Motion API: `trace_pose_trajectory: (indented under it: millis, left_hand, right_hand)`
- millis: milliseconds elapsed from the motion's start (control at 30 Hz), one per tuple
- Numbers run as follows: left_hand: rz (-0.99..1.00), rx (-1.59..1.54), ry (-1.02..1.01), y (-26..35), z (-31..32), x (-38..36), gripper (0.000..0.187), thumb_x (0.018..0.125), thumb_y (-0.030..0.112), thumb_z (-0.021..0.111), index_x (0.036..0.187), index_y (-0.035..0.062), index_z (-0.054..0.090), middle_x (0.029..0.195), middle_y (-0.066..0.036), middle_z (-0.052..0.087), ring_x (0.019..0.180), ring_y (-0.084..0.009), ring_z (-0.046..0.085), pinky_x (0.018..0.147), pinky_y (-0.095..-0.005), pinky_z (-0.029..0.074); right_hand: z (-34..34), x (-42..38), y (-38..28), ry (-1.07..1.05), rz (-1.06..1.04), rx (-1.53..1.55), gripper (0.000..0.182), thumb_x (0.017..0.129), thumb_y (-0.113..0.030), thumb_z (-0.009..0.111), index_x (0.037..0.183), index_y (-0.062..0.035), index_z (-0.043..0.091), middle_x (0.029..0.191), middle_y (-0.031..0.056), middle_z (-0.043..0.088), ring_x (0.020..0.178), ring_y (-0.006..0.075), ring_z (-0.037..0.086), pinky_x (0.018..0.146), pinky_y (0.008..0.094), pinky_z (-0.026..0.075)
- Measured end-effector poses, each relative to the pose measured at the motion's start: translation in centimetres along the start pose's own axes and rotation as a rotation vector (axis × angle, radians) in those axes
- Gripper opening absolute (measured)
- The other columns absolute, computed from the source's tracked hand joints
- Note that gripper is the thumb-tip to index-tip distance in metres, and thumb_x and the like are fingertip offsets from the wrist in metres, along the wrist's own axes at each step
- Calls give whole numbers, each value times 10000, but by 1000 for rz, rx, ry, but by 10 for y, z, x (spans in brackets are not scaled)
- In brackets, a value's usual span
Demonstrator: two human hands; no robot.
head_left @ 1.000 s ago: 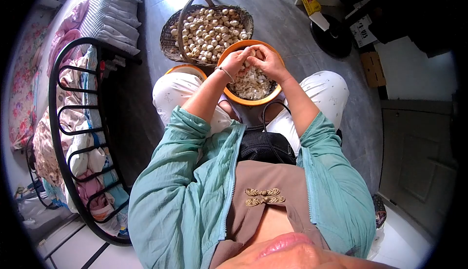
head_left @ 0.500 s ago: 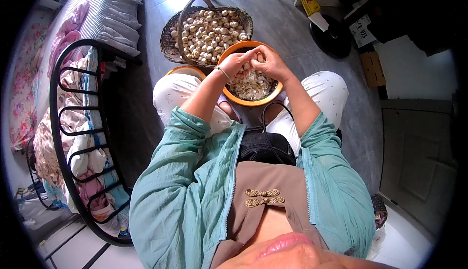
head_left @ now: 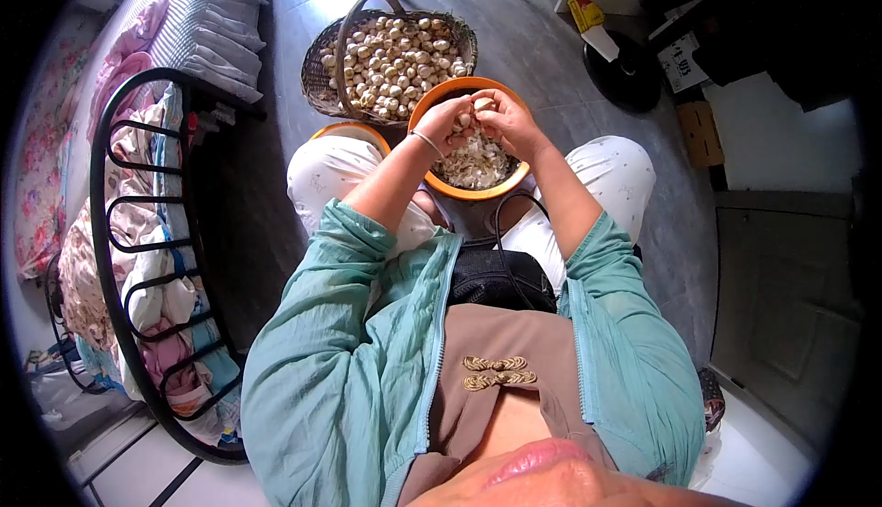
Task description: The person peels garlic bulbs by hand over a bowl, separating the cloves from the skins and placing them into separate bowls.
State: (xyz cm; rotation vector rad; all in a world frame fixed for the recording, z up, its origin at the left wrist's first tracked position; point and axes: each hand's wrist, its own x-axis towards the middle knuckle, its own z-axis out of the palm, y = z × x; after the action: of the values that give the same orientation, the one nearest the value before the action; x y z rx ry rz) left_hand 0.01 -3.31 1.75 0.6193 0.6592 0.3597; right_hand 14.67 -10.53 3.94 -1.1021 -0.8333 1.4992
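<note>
Both hands are close together over an orange-rimmed bowl [head_left: 521, 172] between my knees. My right hand [head_left: 514, 129] pinches a pale garlic piece [head_left: 483, 104] between thumb and fingers. Curled beside it, my left hand [head_left: 441, 125], with a bracelet at the wrist, is closed around more garlic [head_left: 463, 122]. Loose papery garlic skins [head_left: 478, 165] fill the bowl below the fingers. Just beyond stands a wicker basket [head_left: 317, 84] with an arched handle, heaped with whole garlic bulbs [head_left: 395, 66].
A second orange-rimmed container [head_left: 372, 133] is partly hidden behind my left knee. At left, a black metal bed frame [head_left: 103, 195] stands beside bedding. A round black object [head_left: 634, 75] and a brown cardboard box [head_left: 701, 132] lie to the right on the grey floor [head_left: 542, 39].
My hands have drawn slightly apart, and the fingers have shifted. The garlic piece at my right fingertips shows more plainly now. Basket and bowl have stayed in place.
</note>
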Motion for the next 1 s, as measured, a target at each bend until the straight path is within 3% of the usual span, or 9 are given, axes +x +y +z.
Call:
trace_pose_trajectory:
  millis: [233, 333, 433, 500, 533, 667, 767, 833, 1000]
  left_hand:
    - [-44, -174, -50, 8, 5, -3, 214, 885, 284, 439, 831, 90, 514, 711, -41, 549, 563, -132, 526, 339, -171, 288]
    - [-33, -171, -84, 7, 7, -3, 274, 902, 322, 407, 924, 78, 531, 783, -66, 589, 622, -155, 568, 352, -168, 311]
    - [-21, -177, -88, 5, 6, -2, 358, 910, 373, 401, 1021, 58, 529, 869, -106, 605, 683, -182, 588, 365, -165, 348]
    - [-79, -212, -140, 3, 7, 0, 386, 917, 404, 345, 980, 84, 550, 810, -90, 617, 684, -201, 611, 410, -189, 377]
    - [-114, -192, -112, 0, 6, 4, 411, 911, 442, 337, 937, 95, 557, 806, -90, 618, 669, -199, 610, 412, -206, 379]
    - [-141, -110, 87, -14, 2, 15, 385, 872, 502, 418, 880, 144, 559, 789, -23, 616, 652, -188, 610, 335, -196, 362]
    - [-118, -109, 18, -17, 3, 17, 378, 858, 504, 444, 855, 145, 565, 761, -2, 611, 643, -175, 604, 327, -199, 348]
    - [-134, -138, 25, -18, 2, 14, 366, 864, 484, 446, 850, 141, 573, 763, -2, 608, 618, -166, 591, 335, -195, 348]
    - [-115, -225, -70, -14, -2, 12, 301, 871, 416, 447, 867, 144, 577, 768, -25, 606, 657, -163, 574, 364, -184, 336]
  right_hand:
    - [-8, 7, 2, -23, -11, 223, 105, 916, -174, 491, 980, -92, 505, 740, -4, 502, 646, 45, 488, 500, 156, 368]
    - [-19, 10, 6, -78, -30, 283, 180, 933, -259, 463, 899, -92, 520, 720, -19, 504, 585, 46, 471, 462, 178, 348]
    - [-19, 12, 6, -24, -116, 410, 260, 944, -312, 428, 880, -84, 533, 754, 2, 524, 640, 68, 489, 534, 195, 402]
    - [0, 5, -10, 194, -164, 421, 296, 953, -319, 394, 889, -68, 539, 830, 32, 552, 729, 104, 506, 653, 244, 446]
    - [-1, 4, -10, 135, -170, 443, 327, 965, -313, 350, 904, -56, 542, 908, 62, 564, 826, 140, 517, 771, 289, 449]
    - [14, 4, -2, 20, -264, 316, 395, 965, -371, 322, 921, -47, 543, 918, 51, 564, 878, 130, 532, 803, 282, 443]
    - [22, 1, 3, -9, -247, 9, 419, 957, -405, 333, 941, -45, 546, 927, 41, 565, 861, 107, 532, 791, 260, 438]
    - [22, 1, 3, -68, -266, -5, 435, 952, -425, 336, 963, -46, 548, 938, 33, 566, 848, 92, 532, 781, 241, 437]
    - [20, 1, -7, -73, -283, 183, 412, 970, -367, 289, 982, -27, 521, 974, 85, 555, 943, 159, 510, 912, 304, 368]
